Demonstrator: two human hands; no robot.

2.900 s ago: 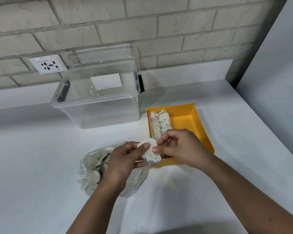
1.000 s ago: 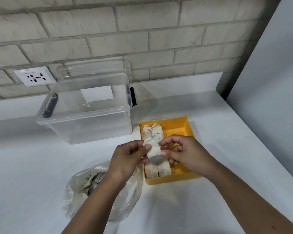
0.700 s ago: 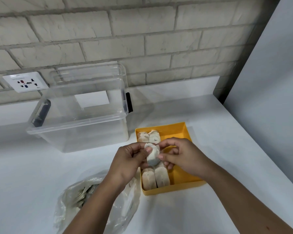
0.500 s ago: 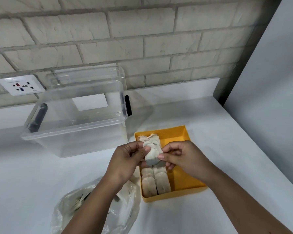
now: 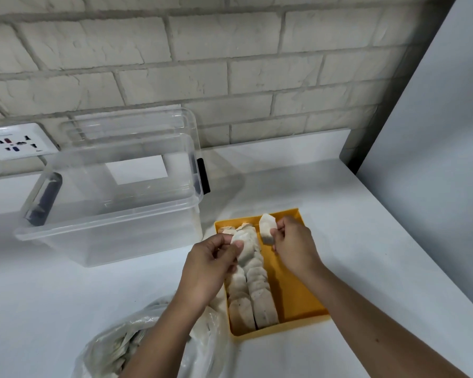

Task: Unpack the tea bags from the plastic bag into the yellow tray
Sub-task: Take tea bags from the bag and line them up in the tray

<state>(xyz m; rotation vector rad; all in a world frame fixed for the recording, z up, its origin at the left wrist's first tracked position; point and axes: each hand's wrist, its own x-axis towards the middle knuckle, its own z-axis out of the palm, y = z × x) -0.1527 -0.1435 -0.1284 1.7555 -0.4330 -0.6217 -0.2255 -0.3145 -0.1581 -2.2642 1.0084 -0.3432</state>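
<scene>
The yellow tray (image 5: 292,293) lies on the white counter, with two rows of tea bags (image 5: 253,293) along its left side. My left hand (image 5: 210,266) pinches one tea bag (image 5: 243,245) above the left rows. My right hand (image 5: 295,245) holds a second tea bag (image 5: 266,227) upright over the tray's far end. The clear plastic bag (image 5: 137,345) with more tea bags lies at the near left, partly hidden under my left forearm.
A clear plastic storage box (image 5: 115,192) with black latches stands behind and left of the tray, its lid leaning against the brick wall. A wall socket (image 5: 14,144) sits at the far left. A grey panel (image 5: 434,159) bounds the counter on the right.
The tea bags held together between both hands have been split apart: my right hand has moved right and away with one, and my left hand keeps the other.
</scene>
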